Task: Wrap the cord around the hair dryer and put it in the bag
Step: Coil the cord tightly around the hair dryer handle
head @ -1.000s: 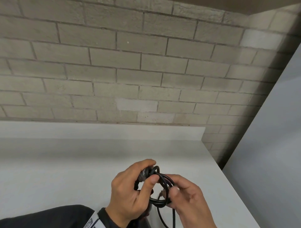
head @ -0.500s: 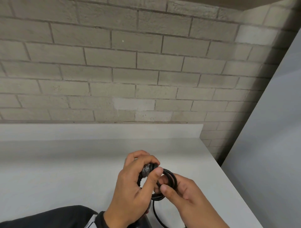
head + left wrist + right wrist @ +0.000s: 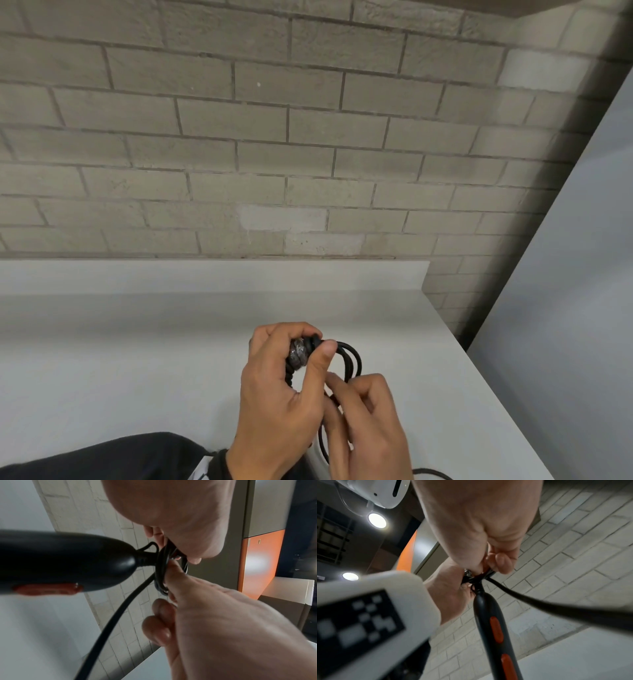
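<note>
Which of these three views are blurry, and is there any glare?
Head view: sharp, evenly lit. Left wrist view: the hair dryer close to the lens is soft, and an orange panel carries a bright sheen. Right wrist view: the near cord is smeared, and two ceiling lights flare.

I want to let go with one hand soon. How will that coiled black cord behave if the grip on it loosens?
Probably springy: the cord forms round loops rather than flat folds, so they may open once the left hand and right hand ease off. The free length runs in a fairly straight line, suggesting some stiffness. The hair dryer hanging below likely tugs at it.
</note>
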Demonstrator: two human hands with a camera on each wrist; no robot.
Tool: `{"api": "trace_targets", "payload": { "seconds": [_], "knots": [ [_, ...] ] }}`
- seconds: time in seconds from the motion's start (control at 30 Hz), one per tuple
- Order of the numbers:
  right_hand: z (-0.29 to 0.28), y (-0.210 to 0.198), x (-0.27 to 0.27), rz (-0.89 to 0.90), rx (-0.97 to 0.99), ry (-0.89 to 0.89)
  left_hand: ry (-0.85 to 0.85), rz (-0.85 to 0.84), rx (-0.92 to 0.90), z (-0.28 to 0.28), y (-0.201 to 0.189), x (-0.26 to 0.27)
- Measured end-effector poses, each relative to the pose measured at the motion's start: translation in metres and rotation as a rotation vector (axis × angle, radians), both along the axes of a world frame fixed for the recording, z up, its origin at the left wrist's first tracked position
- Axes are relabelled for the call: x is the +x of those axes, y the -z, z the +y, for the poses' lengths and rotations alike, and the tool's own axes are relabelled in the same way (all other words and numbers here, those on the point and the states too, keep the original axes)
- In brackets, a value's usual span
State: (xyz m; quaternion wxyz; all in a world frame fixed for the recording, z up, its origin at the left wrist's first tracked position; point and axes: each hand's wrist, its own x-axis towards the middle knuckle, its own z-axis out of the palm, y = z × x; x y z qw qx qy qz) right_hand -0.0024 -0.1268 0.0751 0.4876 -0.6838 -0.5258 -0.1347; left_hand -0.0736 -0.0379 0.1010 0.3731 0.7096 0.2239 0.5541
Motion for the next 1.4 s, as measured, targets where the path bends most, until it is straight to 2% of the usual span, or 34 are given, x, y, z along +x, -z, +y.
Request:
{"api": "trace_targets", "payload": {
  "seconds": [0.1,0.23,0.5,0.67,0.8,0.87,0.97,1.07,1.17,1.3,1.4],
  "knots": [
    [-0.003,-0.004,0.001,0.034,-0.107,0.012,0.000,-0.008,0.050,-0.003,-0.002,0.001],
    [-0.009,-0.013,0.003,0.223,-0.139,0.024,0.029,-0.023,0.106,-0.005,-0.001,0.003],
    [-0.014,-0.033,0.004,0.853,-0.246,-0.150,0.083,-0.019,0.190,0.004,0.002,0.004],
    [-0.019,-0.051,0.016,1.173,-0.259,-0.395,0.067,-0.016,0.174,0.011,0.002,0.002],
    [-0.022,-0.059,0.031,1.621,-0.110,-0.563,0.057,-0.019,0.199,0.013,0.002,0.002],
    [-0.022,-0.059,0.034,1.720,-0.054,-0.616,0.049,0.008,0.237,0.014,0.001,0.003],
    [-0.023,-0.053,0.034,1.629,-0.027,-0.625,0.016,0.051,0.256,0.016,-0.001,0.004],
    [-0.025,-0.046,0.029,1.295,-0.087,-0.568,0.012,0.082,0.262,0.019,-0.006,0.003],
    [-0.025,-0.039,0.021,1.055,-0.012,-0.410,0.005,0.183,0.296,0.020,-0.012,0.002],
    [-0.022,-0.036,0.014,0.983,0.113,-0.301,0.064,0.323,0.282,0.020,-0.023,-0.003],
    [-0.020,-0.037,0.011,0.979,0.144,-0.333,0.093,0.289,0.220,0.013,-0.022,-0.003]
  ]
}}
